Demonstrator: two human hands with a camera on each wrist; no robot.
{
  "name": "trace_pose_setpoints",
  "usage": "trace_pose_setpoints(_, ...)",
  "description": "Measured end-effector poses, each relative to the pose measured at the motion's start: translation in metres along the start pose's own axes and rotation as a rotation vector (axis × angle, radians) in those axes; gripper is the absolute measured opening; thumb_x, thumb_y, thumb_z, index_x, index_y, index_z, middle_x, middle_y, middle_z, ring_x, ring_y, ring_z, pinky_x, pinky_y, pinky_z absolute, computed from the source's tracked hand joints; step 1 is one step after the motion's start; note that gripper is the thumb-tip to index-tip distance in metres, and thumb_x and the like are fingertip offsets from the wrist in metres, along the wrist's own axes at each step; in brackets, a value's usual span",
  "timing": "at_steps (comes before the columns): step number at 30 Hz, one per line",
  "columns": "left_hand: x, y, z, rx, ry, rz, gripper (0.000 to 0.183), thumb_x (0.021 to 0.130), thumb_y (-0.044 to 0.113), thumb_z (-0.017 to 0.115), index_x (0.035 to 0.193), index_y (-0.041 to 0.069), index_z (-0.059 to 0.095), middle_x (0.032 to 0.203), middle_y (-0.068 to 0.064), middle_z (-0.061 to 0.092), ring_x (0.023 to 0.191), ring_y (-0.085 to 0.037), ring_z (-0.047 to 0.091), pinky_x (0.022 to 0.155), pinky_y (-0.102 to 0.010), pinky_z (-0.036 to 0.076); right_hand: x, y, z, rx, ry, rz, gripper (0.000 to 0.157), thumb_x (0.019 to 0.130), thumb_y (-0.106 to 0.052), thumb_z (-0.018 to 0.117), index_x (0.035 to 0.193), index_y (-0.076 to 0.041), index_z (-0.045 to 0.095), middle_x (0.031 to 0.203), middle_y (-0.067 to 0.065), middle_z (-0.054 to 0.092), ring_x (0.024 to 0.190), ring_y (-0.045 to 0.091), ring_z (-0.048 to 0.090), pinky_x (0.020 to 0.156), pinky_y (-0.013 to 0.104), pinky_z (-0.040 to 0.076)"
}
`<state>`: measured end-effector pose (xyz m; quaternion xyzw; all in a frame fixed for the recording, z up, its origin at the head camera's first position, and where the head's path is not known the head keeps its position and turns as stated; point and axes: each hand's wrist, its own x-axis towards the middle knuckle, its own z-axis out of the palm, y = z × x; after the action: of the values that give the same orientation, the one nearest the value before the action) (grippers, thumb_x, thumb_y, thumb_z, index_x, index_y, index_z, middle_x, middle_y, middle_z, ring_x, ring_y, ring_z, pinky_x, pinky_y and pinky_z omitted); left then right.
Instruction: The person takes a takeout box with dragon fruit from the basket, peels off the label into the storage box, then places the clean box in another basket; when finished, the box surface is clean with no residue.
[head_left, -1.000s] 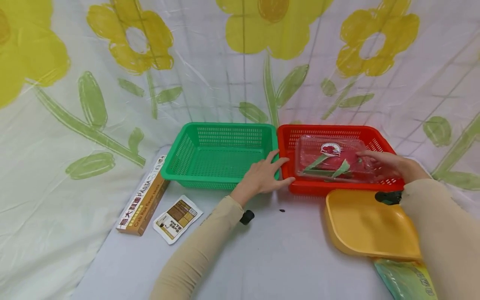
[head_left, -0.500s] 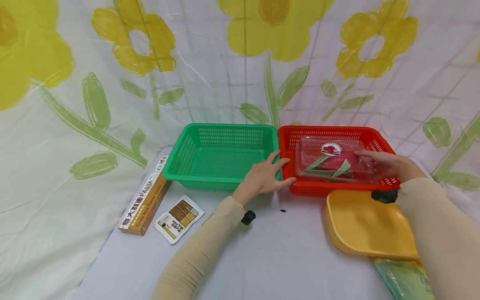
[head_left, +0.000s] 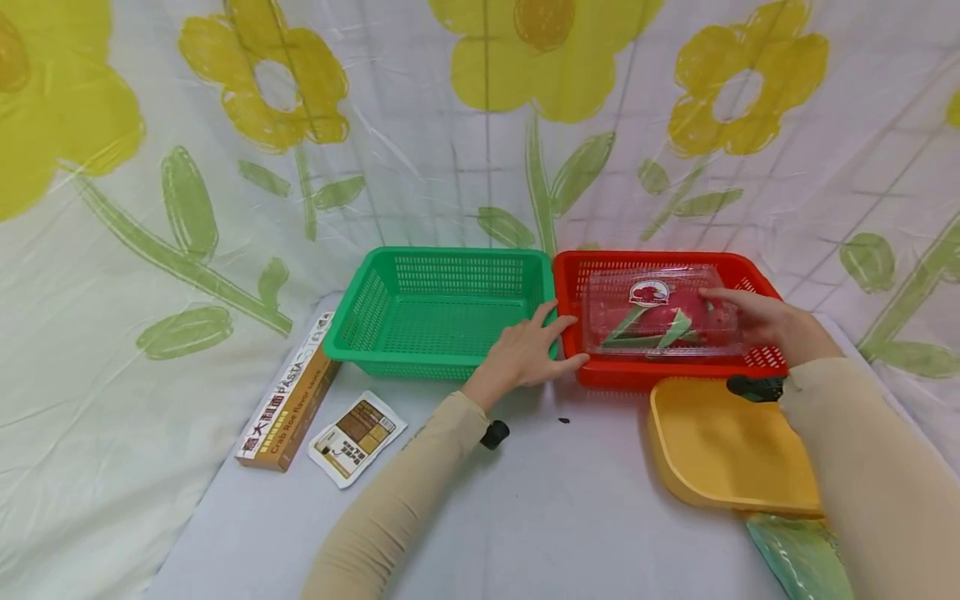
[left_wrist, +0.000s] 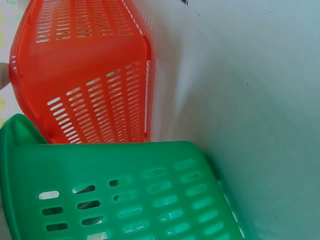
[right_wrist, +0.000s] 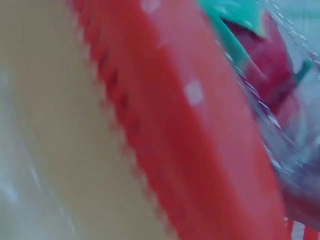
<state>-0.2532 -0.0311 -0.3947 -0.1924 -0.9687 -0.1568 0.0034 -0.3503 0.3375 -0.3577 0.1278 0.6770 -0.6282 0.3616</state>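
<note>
In the head view, my right hand [head_left: 765,321] holds the right end of a clear plastic box [head_left: 600,292], its thumb on top. A red dragon fruit with green leaf tips [head_left: 682,308] shows through the lid, next to a round label. The box is inside the red basket [head_left: 675,372]; how its underside is supported is hidden. My left hand [head_left: 521,354] spreads its fingers over the adjoining rims of the red basket and the green basket [head_left: 412,363]. In the blurred right wrist view, the red rim runs beside the clear box [right_wrist: 295,125].
At the right front lies a yellow tray [head_left: 735,450], with a green packet [head_left: 798,550] partly under the right sleeve. Left of the green basket are a pasta box [head_left: 288,400] and a white-and-brown pouch [head_left: 357,439]. A flowered curtain [head_left: 420,167] hangs behind.
My right hand has shifted slightly left together with the clear box, whose tilt has changed a little. The left hand stays in place at the basket rims.
</note>
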Motion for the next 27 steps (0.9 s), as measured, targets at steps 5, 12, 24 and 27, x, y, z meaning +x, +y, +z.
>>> trace_pose_setpoints(5,0.001,0.000,0.002,-0.012,0.005,0.003,0.072,0.089,0.070,0.046,0.150,0.033,0.038,0.161,-0.002,0.021,0.119,-0.028,0.054,0.098,-0.051,0.045,-0.001,-0.011,0.011,0.148,-0.050,-0.002,0.041,0.099,-0.048,0.054,0.126,-0.024,0.035,0.102,-0.002,0.066,0.102,0.020,0.059,0.098,0.041,0.050)
trace_pose_setpoints(12,0.001,-0.001,0.001,0.000,-0.001,-0.007,0.074,0.089,0.071,0.046,0.151,0.033,0.037,0.162,-0.002,0.020,0.118,-0.027,0.054,0.097,-0.049,0.047,-0.002,-0.012,0.014,0.046,-0.057,-0.145,0.071,0.102,-0.042,0.051,0.154,-0.033,0.003,0.130,0.000,0.040,0.117,0.022,0.043,0.097,0.042,0.050)
trace_pose_setpoints(24,0.001,-0.001,0.000,0.011,-0.002,0.008,0.074,0.090,0.070,0.045,0.152,0.031,0.037,0.162,-0.004,0.019,0.112,-0.027,0.057,0.095,-0.045,0.049,-0.002,-0.002,0.007,-0.220,-0.046,-0.352,0.070,0.105,-0.037,0.043,0.156,-0.035,-0.006,0.135,0.002,0.032,0.107,0.015,0.055,0.089,0.042,0.055)
trace_pose_setpoints(27,0.001,0.000,0.000,0.015,0.000,0.013,0.074,0.090,0.070,0.045,0.152,0.031,0.037,0.162,-0.004,0.019,0.109,-0.026,0.059,0.094,-0.044,0.050,-0.001,0.002,0.004,-0.231,-0.044,-0.356,0.070,0.105,-0.038,0.043,0.156,-0.033,-0.004,0.135,0.002,0.034,0.108,0.016,0.055,0.089,0.042,0.054)
